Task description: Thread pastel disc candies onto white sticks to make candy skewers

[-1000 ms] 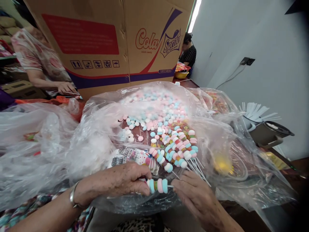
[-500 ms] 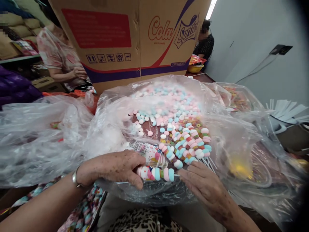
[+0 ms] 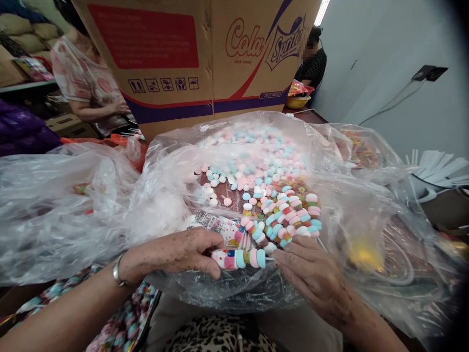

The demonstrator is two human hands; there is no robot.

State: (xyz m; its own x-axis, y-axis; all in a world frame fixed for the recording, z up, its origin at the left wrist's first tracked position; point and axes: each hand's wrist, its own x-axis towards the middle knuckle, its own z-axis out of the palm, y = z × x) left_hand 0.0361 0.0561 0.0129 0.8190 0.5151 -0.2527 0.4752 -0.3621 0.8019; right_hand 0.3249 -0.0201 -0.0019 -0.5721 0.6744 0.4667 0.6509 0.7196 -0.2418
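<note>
A smooth reddish-brown table (image 3: 313,117) is carrying wide, crumpled sheets of clear plastic (image 3: 157,205), and behind these a large brown cardboard box with red and purple print (image 3: 176,58) is standing. Small round pink, white and light-blue candies (image 3: 240,183) are lying in a loose heap, with multicoloured candy skewers on thin white sticks (image 3: 291,217) resting just beside.

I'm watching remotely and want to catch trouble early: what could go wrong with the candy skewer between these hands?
1. The printed wrapper covers only part of the candy skewer, so its edge might snag on the exposed candies.
2. The left hand pinching the wrapped end could squash candies.
3. The right hand, at the bare stick, could nudge the nearby heaped skewers.
</note>
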